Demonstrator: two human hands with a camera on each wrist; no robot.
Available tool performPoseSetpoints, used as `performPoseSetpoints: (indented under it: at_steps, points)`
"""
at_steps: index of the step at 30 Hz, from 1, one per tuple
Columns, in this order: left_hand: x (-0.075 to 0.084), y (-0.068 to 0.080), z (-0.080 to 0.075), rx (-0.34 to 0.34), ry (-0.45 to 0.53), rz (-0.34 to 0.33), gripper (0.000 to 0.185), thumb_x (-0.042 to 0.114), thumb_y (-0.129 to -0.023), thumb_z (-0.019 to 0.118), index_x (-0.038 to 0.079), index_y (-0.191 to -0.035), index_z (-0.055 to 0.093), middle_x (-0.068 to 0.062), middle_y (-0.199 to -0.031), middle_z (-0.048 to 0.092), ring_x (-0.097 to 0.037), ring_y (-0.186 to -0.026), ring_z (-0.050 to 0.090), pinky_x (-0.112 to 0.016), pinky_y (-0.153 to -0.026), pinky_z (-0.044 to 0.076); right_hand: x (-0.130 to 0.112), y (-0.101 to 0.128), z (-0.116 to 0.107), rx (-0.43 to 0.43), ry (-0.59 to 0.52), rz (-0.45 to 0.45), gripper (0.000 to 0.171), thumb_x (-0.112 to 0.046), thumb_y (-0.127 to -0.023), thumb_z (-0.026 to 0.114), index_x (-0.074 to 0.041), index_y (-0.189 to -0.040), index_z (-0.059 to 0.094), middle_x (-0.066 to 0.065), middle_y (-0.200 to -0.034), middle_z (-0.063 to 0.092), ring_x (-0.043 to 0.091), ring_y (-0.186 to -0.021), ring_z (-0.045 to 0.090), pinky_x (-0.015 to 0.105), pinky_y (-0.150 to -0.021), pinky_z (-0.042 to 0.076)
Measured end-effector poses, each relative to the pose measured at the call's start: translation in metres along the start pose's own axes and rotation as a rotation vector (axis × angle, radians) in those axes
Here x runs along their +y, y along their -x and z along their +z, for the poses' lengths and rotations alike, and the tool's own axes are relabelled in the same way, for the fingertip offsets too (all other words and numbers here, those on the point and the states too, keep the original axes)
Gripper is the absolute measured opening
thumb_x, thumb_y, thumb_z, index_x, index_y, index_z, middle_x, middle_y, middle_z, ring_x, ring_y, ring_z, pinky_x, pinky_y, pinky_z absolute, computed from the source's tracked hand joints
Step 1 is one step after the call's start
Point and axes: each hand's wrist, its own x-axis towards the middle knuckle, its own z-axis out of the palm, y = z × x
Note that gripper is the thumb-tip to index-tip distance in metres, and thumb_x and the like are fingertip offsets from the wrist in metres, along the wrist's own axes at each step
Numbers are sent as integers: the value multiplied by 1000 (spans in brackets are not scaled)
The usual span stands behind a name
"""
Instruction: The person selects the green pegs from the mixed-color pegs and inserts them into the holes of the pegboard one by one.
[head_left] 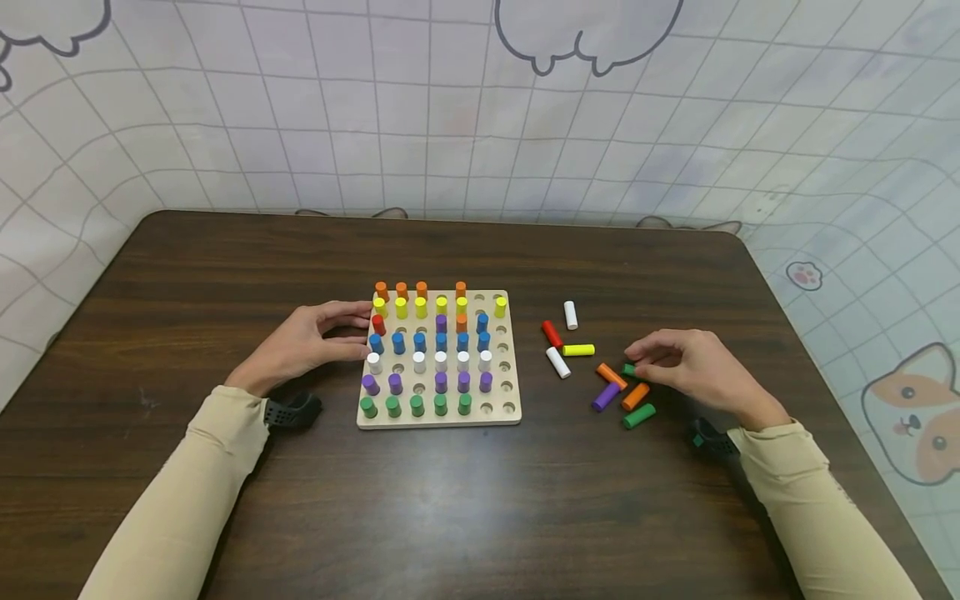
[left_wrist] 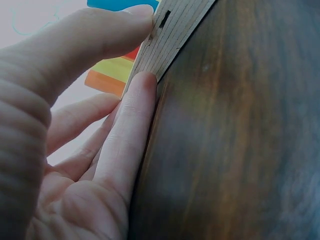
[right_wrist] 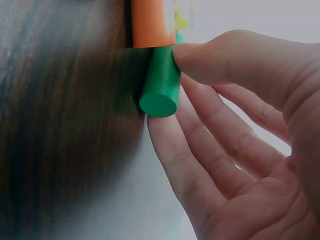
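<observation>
A square wooden pegboard (head_left: 512,360) lies mid-table with rows of orange, yellow, blue, white, purple and green pegs standing in it and some holes empty. My left hand (head_left: 363,332) rests against its left edge; in the left wrist view the thumb and a straight finger (left_wrist: 135,107) touch the board's edge (left_wrist: 172,30). My right hand (head_left: 633,360) pinches a green peg (head_left: 627,369) lying on the table. In the right wrist view the thumb and index finger (right_wrist: 165,145) close on that green peg (right_wrist: 161,85), beside an orange peg (right_wrist: 147,22).
Loose pegs lie right of the board: white (head_left: 571,314), red (head_left: 552,333), yellow (head_left: 578,350), white (head_left: 558,362), orange (head_left: 611,376), purple (head_left: 605,397), orange (head_left: 635,396), green (head_left: 639,416). The dark wooden table (head_left: 465,508) stands against a tiled backdrop.
</observation>
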Motion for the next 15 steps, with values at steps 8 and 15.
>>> performPoseSetpoints:
  at_steps: [8,15]
  points:
    - [-1,0,1,1,4,-5,78,40,-91,80,15,-156,45,-9,-150,59,-26,-136,57,-9,-94,47,-4,1,0,32,91,-35,21,-14,-91,79,-14,-113,78,4,-108,78,6,-88,69,17,-77,56]
    - [2,1,0,-3,-2,-6,77,38,-91,80,15,-156,45,-9,-150,58,-26,-135,57,-12,-95,48,-7,1,0,14,130,-53,21,-15,-90,81,-13,-111,77,3,-105,77,11,-86,68,22,-75,55]
